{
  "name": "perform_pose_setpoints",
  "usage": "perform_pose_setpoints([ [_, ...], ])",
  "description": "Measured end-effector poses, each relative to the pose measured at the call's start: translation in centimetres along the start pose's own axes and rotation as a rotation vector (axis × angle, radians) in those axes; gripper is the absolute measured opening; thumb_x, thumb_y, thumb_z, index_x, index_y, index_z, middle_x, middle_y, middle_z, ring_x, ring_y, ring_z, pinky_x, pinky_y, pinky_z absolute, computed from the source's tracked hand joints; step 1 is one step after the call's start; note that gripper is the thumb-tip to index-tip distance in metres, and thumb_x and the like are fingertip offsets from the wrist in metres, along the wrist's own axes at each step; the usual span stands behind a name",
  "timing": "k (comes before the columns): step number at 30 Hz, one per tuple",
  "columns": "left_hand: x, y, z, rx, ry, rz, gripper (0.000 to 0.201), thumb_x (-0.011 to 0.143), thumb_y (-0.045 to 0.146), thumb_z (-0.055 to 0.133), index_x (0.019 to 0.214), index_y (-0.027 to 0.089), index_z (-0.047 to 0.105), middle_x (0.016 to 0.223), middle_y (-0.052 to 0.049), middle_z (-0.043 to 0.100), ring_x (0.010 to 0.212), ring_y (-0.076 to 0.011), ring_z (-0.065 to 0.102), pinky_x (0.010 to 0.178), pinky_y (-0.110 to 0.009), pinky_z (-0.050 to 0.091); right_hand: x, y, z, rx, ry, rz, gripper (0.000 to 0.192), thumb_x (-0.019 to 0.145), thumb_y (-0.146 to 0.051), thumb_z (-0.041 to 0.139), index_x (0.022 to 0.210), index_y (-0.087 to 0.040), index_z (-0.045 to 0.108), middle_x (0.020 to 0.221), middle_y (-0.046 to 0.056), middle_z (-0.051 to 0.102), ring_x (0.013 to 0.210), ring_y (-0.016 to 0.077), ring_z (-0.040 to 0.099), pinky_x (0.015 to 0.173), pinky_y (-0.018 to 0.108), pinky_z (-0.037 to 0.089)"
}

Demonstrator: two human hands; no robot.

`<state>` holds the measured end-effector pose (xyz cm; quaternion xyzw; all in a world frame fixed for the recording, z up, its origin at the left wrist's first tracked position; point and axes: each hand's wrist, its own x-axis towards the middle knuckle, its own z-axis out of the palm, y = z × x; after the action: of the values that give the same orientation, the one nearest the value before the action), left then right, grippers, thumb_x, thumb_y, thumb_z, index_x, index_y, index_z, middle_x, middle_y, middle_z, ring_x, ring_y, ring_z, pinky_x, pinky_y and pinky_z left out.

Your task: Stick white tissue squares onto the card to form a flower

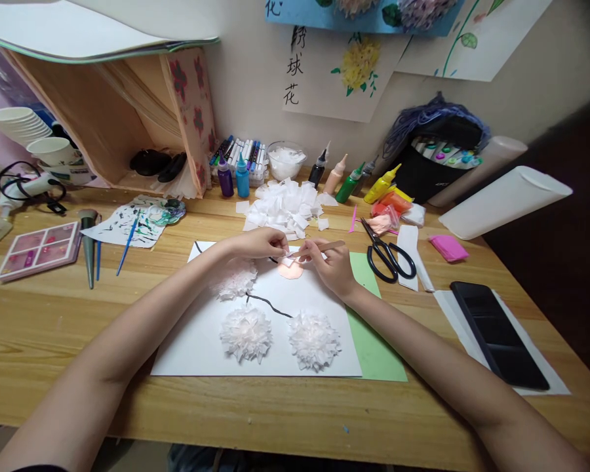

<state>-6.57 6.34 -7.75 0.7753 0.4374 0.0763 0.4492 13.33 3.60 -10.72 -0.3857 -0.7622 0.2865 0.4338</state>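
My left hand point(268, 242) is pinched at the upper part of the white paper sheet point(196, 357), at a small white tissue square point(288, 261). The square lies over a flat round of peach clay point(290, 271) stuck on the sheet. My right hand point(333, 267) grips a thin brown stick point(330, 246), its tip close to the tissue square and my left fingertips. Below, two ruffled white paper flowers point(246, 333) sit near the sheet's lower edge. A third, pinkish-white flower point(235, 278) is partly hidden by my left forearm. Black drawn lines point(270, 305) run between them.
Behind my hands lies a pile of white tissue squares point(288, 204), with paint bottles point(345, 183) and a clear bowl point(286, 160) around it. Black-handled scissors point(388, 252) and a phone point(499, 334) lie right. Brushes point(128, 242) and a palette box point(38, 251) lie left.
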Motion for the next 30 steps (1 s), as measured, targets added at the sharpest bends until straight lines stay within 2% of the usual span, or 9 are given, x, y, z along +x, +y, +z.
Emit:
perform_pose_setpoints([
  [4,-0.3,-0.02,-0.17,0.013,-0.048,0.026,0.029,0.069,0.035,0.06,0.089,0.014,0.056,0.07,0.002,0.052,0.061,-0.0097,0.043,0.054,-0.022,0.031,0.36,0.24,0.32,0.176,0.06,0.238,0.04,0.088,-0.047,0.045,0.07,-0.017,0.063,0.055,0.002,0.065,0.048,0.0124,0.059,0.046,0.023,0.044],
  [8,-0.37,0.12,-0.08,0.076,-0.01,0.02,0.041,0.058,0.038,0.072,0.087,0.016,0.054,0.065,0.004,0.048,0.057,-0.0092,0.041,0.051,-0.021,0.029,0.56,0.62,0.42,0.269,0.062,0.322,0.042,0.085,-0.051,0.047,0.07,-0.014,0.063,0.052,0.003,0.064,0.043,0.0107,0.056,0.042,0.021,0.042],
  [14,-0.28,0.34,0.07,0.061,0.001,0.022,0.034,0.065,0.036,0.067,0.089,0.015,0.055,0.063,0.004,0.048,0.057,-0.0094,0.041,0.052,-0.022,0.028,0.22,0.24,0.26,0.298,0.099,0.229,0.04,0.086,-0.049,0.047,0.069,-0.016,0.062,0.056,0.002,0.064,0.05,0.0123,0.06,0.047,0.022,0.045],
  [20,-0.27,-0.02,-0.13,0.034,0.008,0.037,0.03,0.069,0.039,0.063,0.087,0.015,0.057,0.065,0.002,0.048,0.057,-0.009,0.038,0.053,-0.022,0.027,-0.09,0.13,0.16,0.146,0.064,0.109,0.039,0.09,-0.044,0.043,0.07,-0.018,0.063,0.061,0.003,0.065,0.053,0.0129,0.059,0.053,0.026,0.048],
  [30,0.17,-0.54,0.09,-0.015,0.028,0.052,0.026,0.072,0.037,0.059,0.082,0.013,0.06,0.071,-0.001,0.058,0.062,-0.0093,0.044,0.055,-0.021,0.031,-0.1,-0.02,0.28,0.016,0.038,-0.012,0.035,0.091,-0.04,0.042,0.07,-0.021,0.064,0.063,0.002,0.066,0.058,0.0148,0.064,0.056,0.028,0.05],
])
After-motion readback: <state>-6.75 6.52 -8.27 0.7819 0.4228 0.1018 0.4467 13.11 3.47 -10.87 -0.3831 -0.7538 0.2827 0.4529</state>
